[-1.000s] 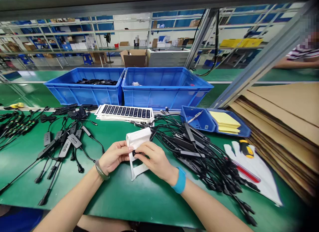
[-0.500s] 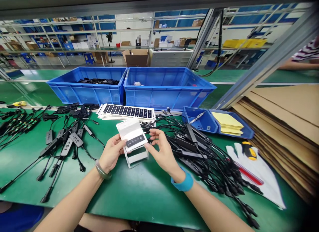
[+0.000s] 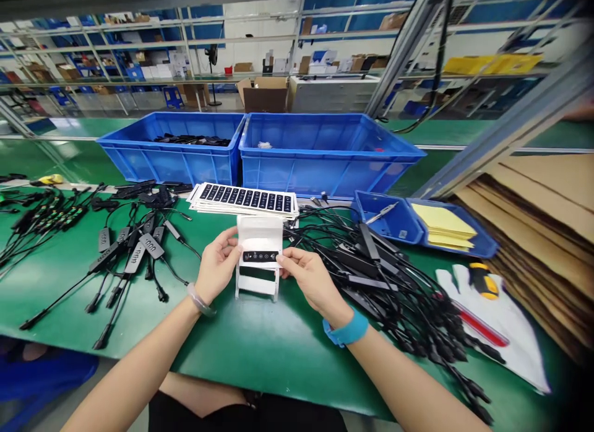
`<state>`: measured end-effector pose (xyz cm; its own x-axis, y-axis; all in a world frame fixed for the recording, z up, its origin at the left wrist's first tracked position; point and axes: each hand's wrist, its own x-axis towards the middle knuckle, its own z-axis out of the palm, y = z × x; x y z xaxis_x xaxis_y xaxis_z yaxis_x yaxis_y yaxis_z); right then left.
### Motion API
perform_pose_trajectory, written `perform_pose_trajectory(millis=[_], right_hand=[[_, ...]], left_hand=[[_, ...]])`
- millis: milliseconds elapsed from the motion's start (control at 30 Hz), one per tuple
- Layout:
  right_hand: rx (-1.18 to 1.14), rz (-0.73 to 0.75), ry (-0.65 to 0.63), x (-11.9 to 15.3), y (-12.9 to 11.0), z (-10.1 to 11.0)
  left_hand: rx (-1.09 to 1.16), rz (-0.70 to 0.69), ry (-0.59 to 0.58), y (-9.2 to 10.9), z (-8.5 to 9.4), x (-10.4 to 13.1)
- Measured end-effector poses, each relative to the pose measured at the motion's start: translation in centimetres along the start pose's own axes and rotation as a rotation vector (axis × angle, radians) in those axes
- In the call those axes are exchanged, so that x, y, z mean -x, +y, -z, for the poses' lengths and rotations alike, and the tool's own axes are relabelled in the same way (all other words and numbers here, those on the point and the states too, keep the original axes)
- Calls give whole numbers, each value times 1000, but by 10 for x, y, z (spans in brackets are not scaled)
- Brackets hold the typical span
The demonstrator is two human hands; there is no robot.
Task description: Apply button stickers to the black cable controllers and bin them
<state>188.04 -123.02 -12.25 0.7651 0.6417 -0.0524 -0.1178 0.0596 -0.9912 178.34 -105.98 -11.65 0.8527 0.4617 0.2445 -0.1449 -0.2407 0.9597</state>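
Observation:
A white sheet [image 3: 260, 229] with cut-out windows and one black label strip [image 3: 260, 257] is held upright above the green table [image 3: 241, 351]. My left hand [image 3: 219, 263] pinches its left edge, thumb by the strip's left end. On the other side, my right hand [image 3: 306, 277] has thumb and forefinger closed at the strip's right end. Behind it lies a stack of white label sheets [image 3: 244, 198] with rows of black labels.
Grey controllers with cables [image 3: 134, 252] lie left, and a heap of black cables [image 3: 399, 296] lies right. Two blue bins [image 3: 325, 166] stand behind. A small blue tray [image 3: 387, 224], yellow papers [image 3: 443, 224], a white glove [image 3: 515, 333] and cardboard sheets [image 3: 547, 221] are at right.
The held sheet has turned from tilted to nearly straight. My right hand, which was apart with spread fingers, has closed on the strip's right end. The whole view has shifted slightly.

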Motion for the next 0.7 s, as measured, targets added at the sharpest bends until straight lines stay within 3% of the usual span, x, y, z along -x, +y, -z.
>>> perform_pose_trajectory(millis=[100,200,267,500,700], right_hand=[[12,-1,85,-1,4,-3],[26,11,86,1,7,-10],[26,18,42,4,8,-15],[-19,7,31,6,17,-17],[-31,10,40,6,27,-17]], left_hand=[[-442,-380,169,2,2,3],[-687,-688,48,3,-1,5],[-658,-746,-59,0,-4,6],[-220,-449,-148,-5,-5,6],[-65,-227,-224,-4,-2,8]])
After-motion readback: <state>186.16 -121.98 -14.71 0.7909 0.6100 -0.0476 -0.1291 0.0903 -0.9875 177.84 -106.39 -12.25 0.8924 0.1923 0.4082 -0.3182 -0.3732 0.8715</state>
